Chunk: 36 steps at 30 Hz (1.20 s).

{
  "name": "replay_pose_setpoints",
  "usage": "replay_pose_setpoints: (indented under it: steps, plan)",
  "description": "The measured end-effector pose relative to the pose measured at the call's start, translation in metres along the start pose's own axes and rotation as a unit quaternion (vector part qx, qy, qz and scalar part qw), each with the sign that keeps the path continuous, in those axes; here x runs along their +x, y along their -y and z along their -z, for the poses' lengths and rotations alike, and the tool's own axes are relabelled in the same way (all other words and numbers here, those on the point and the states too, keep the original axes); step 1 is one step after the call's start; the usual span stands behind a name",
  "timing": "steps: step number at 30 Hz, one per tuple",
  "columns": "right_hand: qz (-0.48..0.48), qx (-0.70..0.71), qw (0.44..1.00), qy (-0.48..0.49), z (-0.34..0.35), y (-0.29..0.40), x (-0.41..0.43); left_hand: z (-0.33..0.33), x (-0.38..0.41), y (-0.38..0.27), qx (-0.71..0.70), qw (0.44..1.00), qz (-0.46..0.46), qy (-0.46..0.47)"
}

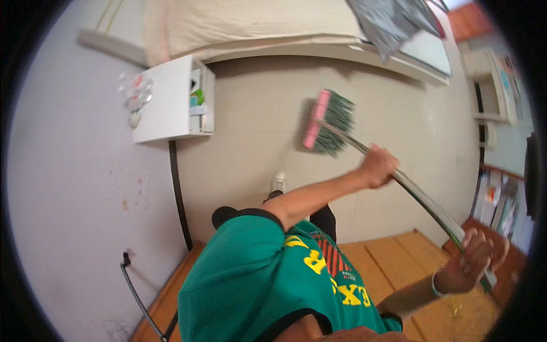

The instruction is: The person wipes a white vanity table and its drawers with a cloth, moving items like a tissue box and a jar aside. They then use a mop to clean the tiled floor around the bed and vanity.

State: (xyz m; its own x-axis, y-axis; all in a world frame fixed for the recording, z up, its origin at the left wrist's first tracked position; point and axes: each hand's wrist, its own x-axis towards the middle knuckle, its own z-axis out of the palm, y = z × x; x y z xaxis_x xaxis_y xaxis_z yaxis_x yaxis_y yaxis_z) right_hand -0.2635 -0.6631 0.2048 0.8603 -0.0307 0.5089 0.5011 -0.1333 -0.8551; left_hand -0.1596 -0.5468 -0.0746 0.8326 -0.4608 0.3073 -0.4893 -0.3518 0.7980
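A broom slants across the middle of the view. Its pink head (317,119) carries dark green bristles (339,122), which point to the right just over or on the floor; the exact contact is hard to tell. My left hand (378,166) is closed around the middle of the long handle (421,196). Near the handle's upper end, my right hand (472,260) is wrapped loosely about it, slightly blurred, with a pale band on the wrist. One white shoe (279,181) shows on the floor below the broom head.
A white nightstand (160,102) with an open shelf stands against the left wall. Beyond lies a bed (256,25) with a grey plastic bag (386,25) at its right end. Shelves (491,89) line the right. Behind me is a wooden surface (363,265).
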Motion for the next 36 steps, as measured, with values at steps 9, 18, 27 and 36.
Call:
replay_pose_setpoints:
  steps: [9, 18, 27, 36]
  plan:
    - [-0.329, 0.083, 0.937, -0.085, 0.006, -0.158, -0.100, -0.031, -0.097, 0.146, 0.148, 0.976, 0.144, 0.069]
    - [-0.283, 0.016, 0.928, -0.242, 0.230, -0.143, -0.089, -0.270, 0.020, 0.045, 0.097, 0.987, 0.069, 0.107]
    - [-0.181, -0.147, 0.927, -0.295, 0.344, -0.089, -0.080, -0.447, 0.131, -0.088, -0.155, 0.983, -0.050, 0.086]
    - [-0.007, -0.126, 0.981, -0.150, 0.388, -0.048, -0.098, -0.402, 0.167, -0.161, -0.130, 0.980, -0.103, 0.113]
